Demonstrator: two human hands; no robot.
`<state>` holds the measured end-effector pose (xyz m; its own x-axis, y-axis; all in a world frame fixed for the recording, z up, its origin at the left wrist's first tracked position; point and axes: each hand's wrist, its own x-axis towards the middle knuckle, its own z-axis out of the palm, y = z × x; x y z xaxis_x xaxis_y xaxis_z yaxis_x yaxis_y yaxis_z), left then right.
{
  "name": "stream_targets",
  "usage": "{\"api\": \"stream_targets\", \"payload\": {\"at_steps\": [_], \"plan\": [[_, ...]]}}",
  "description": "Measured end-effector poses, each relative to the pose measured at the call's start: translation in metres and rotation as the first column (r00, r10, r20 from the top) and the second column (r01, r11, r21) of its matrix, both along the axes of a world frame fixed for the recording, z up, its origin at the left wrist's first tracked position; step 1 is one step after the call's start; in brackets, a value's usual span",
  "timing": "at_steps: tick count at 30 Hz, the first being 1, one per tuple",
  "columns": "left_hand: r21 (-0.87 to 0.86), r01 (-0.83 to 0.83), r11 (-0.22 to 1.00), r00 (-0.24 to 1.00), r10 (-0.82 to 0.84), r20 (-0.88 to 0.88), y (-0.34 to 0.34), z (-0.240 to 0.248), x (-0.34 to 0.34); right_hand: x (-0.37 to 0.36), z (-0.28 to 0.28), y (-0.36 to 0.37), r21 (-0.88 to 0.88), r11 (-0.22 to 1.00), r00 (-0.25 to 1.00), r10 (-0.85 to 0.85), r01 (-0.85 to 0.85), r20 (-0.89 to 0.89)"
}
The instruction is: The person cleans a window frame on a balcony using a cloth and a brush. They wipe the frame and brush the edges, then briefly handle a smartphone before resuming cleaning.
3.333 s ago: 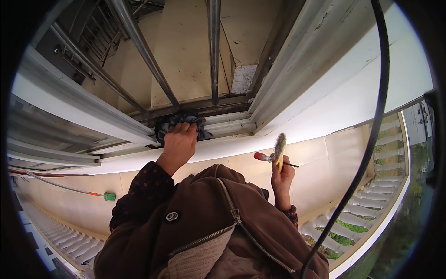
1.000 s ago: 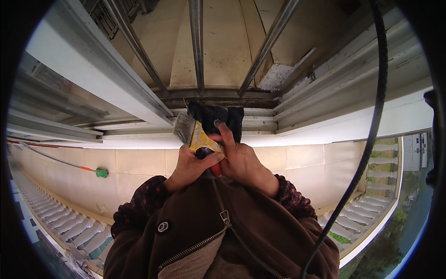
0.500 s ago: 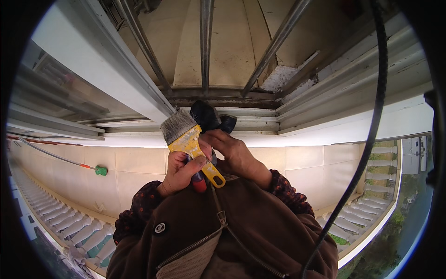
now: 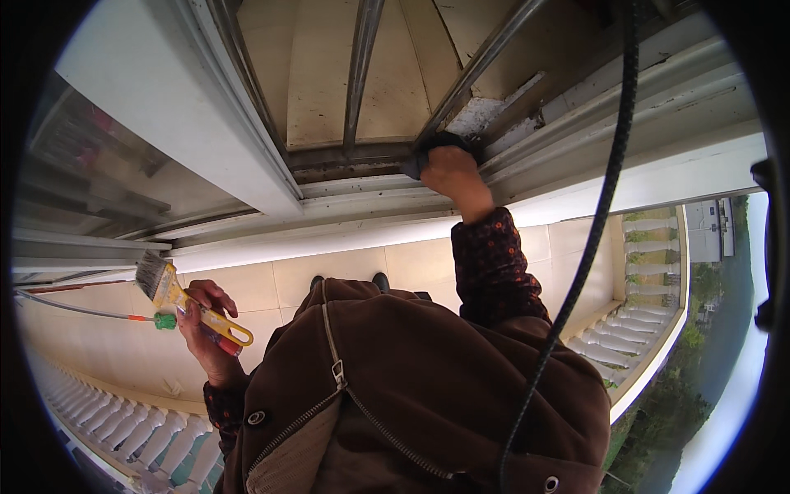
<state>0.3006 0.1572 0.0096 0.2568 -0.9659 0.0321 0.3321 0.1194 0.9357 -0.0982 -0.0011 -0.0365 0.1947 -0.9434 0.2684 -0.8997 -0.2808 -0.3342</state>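
My left hand is held out at the left, closed round a flat paintbrush with a yellow handle and greyish bristles. A second tool's red handle end sticks out below the same grip; what kind it is stays hidden. At the window, my right hand is closed on a black cloth. It presses the cloth into the right part of the window sill track, by the foot of a metal bar.
Metal bars cross the window opening. A white sliding frame stands at the left. One black cable hangs down at the right. A green-headed brush on a long pole lies left, near a white balustrade.
My hands have parted. The left carried the paintbrush and red-handled tool away to the left; the right took the black cloth forward to the sill's right end.
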Motion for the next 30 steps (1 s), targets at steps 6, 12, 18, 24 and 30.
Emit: {"api": "stream_targets", "payload": {"at_steps": [6,12,18,24,30], "plan": [[0.056,-0.06,0.997,0.998,0.059,0.016,-0.006,-0.006,0.031,0.052,-0.002,-0.018,0.192,0.981,0.977,0.027,0.015,-0.213],[0.069,0.11,0.992,0.994,-0.109,-0.024,-0.022,0.005,0.025,0.169,-0.021,-0.037,0.22,0.952,0.904,0.108,-0.214,0.413],[0.065,0.113,0.991,0.994,-0.113,-0.002,-0.018,0.002,0.03,0.077,0.002,-0.011,0.043,0.976,0.305,0.025,-0.214,0.952],[0.092,0.074,0.993,0.997,-0.072,-0.022,-0.018,-0.008,0.046,-0.001,0.087,0.045,-0.301,0.911,0.952,-0.304,0.283,-0.027],[0.15,0.116,0.982,0.993,-0.113,-0.03,-0.015,-0.011,0.051,0.016,0.036,0.0,0.038,0.965,0.944,-0.244,0.258,-0.224]]}}
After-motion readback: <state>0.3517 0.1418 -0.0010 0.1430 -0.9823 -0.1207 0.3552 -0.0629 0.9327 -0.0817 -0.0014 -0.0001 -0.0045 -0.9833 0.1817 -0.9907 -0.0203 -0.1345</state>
